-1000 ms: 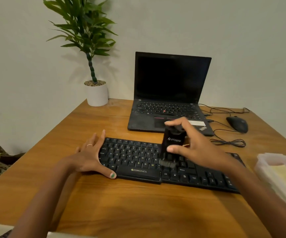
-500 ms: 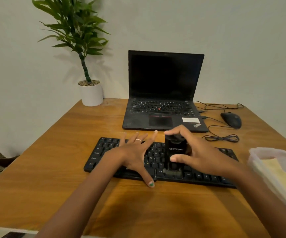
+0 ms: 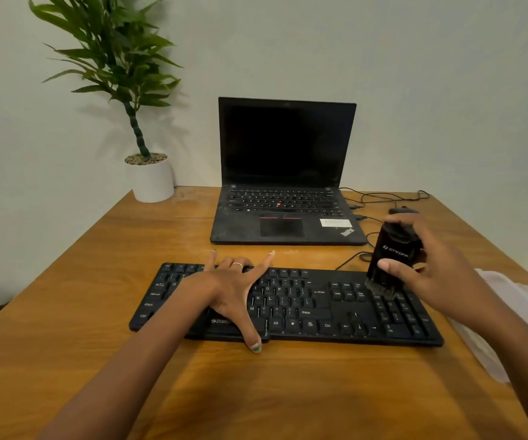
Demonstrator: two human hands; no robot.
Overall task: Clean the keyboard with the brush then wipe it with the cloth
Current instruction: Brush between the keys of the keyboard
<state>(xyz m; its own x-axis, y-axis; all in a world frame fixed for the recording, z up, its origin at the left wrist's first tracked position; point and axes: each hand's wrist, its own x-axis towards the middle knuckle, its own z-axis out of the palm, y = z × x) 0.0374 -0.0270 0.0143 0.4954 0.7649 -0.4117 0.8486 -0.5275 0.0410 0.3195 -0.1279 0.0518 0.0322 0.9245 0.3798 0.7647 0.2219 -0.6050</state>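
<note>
With the left hand [image 3: 235,289] flat on the keyboard [image 3: 319,308], the right hand [image 3: 427,274] gripping the brush [image 3: 389,260] could press too hard and pop keys.

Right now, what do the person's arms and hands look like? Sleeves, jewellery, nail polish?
Both forearms are bare, with no sleeves in view. The left hand wears a thin pale ring on one of its fingers, and its thumbnail carries green polish; two other fingertips show a greenish tint too. The right hand shows no ring, watch or glove; its nails look unpainted from here.
</note>
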